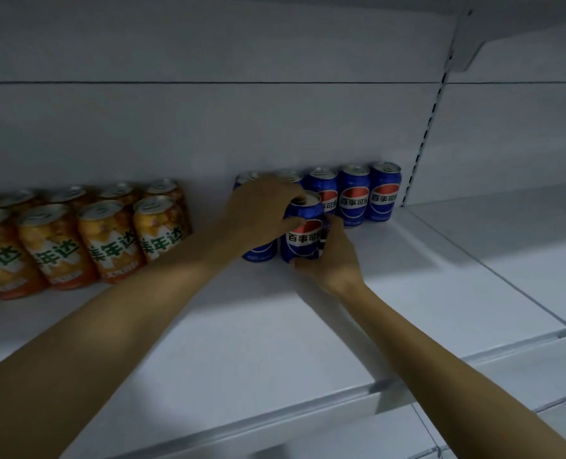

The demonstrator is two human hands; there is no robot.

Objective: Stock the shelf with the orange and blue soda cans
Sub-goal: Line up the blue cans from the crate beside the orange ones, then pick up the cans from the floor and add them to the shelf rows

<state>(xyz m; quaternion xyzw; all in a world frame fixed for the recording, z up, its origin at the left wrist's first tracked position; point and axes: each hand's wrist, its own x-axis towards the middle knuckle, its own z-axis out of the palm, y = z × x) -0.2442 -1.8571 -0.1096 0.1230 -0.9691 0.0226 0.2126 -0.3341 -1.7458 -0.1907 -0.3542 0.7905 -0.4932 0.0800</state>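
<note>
Blue is the colour between both grips: one blue can (303, 235) is upright at the front of the white shelf (275, 326), and I have it from two sides. My left grip (264, 210) comes over it from the left, with the fingers curled across the rim and the thumb pressed on the can's side just above the label. My right grip (332, 260) is wrapped round the lower right of the same can, with the thumb tucked under near its base. I cannot tell whether the can's bottom is touching the shelf or just above it.

Just to its left stands a second front can (260, 252), mostly hidden under my left wrist. Behind them, a back row of blue cans (354, 197) runs along the rear wall. Three show clearly on the right, and more are partly covered by my left grip. The orange cans (109, 240) stand well apart to the left, upright in two rows with their labels facing me. A slotted upright (424, 137) rises just right of the last blue can in the back row.
</note>
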